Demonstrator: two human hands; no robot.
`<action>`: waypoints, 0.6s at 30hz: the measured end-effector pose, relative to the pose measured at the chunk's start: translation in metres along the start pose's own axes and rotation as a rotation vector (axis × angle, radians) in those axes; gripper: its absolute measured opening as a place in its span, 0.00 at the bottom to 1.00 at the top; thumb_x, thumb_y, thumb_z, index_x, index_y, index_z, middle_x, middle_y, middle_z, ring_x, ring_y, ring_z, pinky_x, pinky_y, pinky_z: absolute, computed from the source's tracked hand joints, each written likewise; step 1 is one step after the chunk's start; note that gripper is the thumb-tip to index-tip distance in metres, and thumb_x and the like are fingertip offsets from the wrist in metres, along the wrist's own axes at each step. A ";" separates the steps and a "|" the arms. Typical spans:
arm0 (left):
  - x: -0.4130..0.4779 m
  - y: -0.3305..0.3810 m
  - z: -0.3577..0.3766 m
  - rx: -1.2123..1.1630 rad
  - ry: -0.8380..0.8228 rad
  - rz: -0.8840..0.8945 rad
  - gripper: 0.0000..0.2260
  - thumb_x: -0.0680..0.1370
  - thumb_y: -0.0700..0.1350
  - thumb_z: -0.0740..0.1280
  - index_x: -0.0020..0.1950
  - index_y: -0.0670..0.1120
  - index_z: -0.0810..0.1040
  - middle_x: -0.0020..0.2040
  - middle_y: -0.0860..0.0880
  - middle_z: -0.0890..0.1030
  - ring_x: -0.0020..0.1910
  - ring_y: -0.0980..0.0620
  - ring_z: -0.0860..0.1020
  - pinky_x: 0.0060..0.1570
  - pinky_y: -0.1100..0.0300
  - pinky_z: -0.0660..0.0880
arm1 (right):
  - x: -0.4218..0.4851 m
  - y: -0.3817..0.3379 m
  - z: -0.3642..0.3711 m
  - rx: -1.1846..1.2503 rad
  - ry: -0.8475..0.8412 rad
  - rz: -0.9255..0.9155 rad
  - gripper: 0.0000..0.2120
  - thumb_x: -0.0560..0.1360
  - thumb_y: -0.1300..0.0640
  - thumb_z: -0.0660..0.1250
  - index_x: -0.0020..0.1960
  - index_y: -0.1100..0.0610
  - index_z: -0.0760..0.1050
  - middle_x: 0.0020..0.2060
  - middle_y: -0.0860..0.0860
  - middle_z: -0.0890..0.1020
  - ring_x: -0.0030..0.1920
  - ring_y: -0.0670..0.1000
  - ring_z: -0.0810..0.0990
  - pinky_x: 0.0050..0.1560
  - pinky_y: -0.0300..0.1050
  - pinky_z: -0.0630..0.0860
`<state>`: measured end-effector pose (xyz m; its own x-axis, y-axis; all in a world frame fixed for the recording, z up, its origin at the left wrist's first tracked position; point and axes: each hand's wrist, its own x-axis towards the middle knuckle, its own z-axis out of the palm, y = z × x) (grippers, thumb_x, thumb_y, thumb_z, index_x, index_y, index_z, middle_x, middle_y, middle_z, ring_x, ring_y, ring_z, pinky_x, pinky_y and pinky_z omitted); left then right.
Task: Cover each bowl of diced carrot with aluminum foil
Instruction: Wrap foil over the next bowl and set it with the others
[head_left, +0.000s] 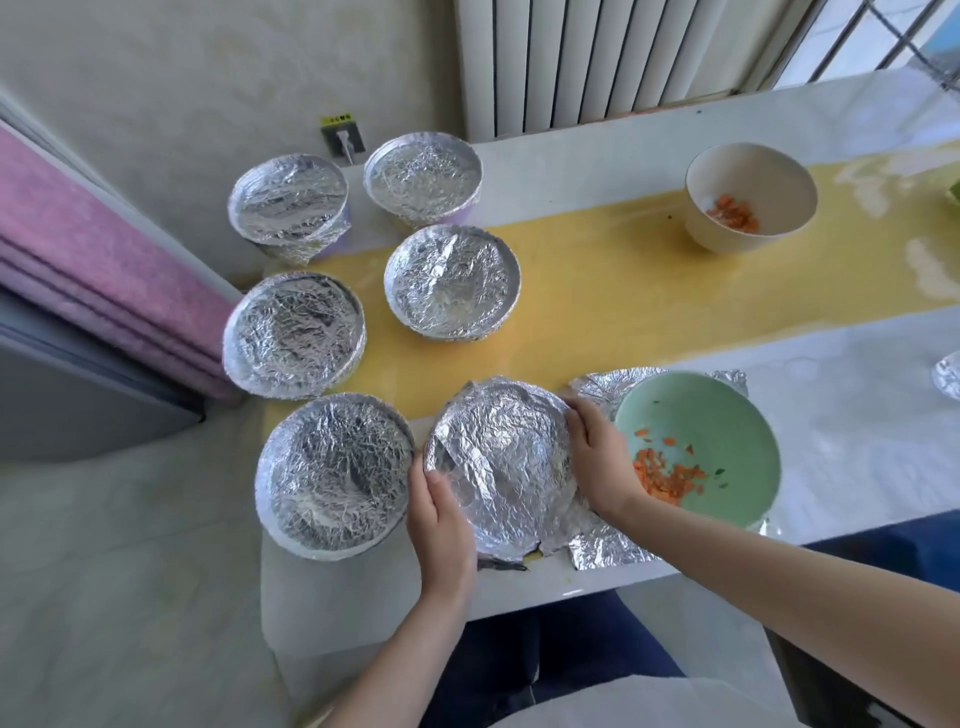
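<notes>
The green bowl (727, 415) stands on the white table (857, 431) near the person's edge. It is uncovered, with diced carrot (670, 475) heaped against its nearer-left wall, and it rests on a flat foil sheet (608, 551) that shows beyond it at the far and near sides. Touching the green bowl's left side is the wrapped bowl (501, 462), with crinkled foil laid over its top and a loose, ragged foil edge spreading onto the table at its near side. The right hand (597, 462) lies between the two bowls, its fingers curled over the wrapped bowl's right rim and pressing the foil down. The left hand (441, 525) grips the opposite rim, thumb on top of the foil and fingers folded round the side. Further left of the green bowl, past the wrapped one, five covered bowls (332, 473) sit in a loose cluster running away toward the wall, each with foil tight across its mouth. Well beyond the green bowl, on the yellow runner (623, 312), a cream bowl (748, 171) stands open with a small amount of carrot (732, 213) inside. Right of the green bowl, at the frame's edge, lies a scrap of foil (948, 382).
</notes>
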<state>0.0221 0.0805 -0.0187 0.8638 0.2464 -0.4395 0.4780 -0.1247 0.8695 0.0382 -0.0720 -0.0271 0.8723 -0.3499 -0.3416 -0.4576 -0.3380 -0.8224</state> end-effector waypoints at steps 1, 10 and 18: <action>-0.001 -0.001 -0.001 0.008 -0.008 0.006 0.19 0.83 0.45 0.50 0.74 0.49 0.59 0.63 0.56 0.66 0.62 0.62 0.64 0.58 0.65 0.61 | 0.000 0.000 0.001 -0.021 -0.011 0.003 0.15 0.83 0.56 0.50 0.64 0.56 0.70 0.31 0.42 0.69 0.28 0.40 0.65 0.28 0.34 0.59; -0.001 -0.003 -0.007 0.107 -0.090 0.038 0.19 0.83 0.45 0.50 0.74 0.48 0.59 0.70 0.50 0.67 0.60 0.61 0.64 0.58 0.65 0.61 | 0.010 -0.004 0.004 -0.334 -0.157 0.047 0.16 0.83 0.54 0.48 0.59 0.63 0.69 0.43 0.54 0.75 0.42 0.52 0.73 0.45 0.47 0.70; 0.002 -0.002 -0.004 0.179 -0.066 0.044 0.17 0.83 0.42 0.51 0.72 0.45 0.62 0.45 0.59 0.69 0.36 0.67 0.66 0.32 0.71 0.65 | -0.001 -0.014 -0.021 -0.509 0.054 -0.417 0.21 0.81 0.59 0.56 0.72 0.62 0.60 0.71 0.57 0.65 0.73 0.56 0.59 0.75 0.49 0.54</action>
<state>0.0221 0.0851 -0.0209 0.8903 0.1737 -0.4210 0.4551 -0.3044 0.8368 0.0400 -0.0846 -0.0054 0.9903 -0.1391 -0.0064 -0.1189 -0.8208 -0.5588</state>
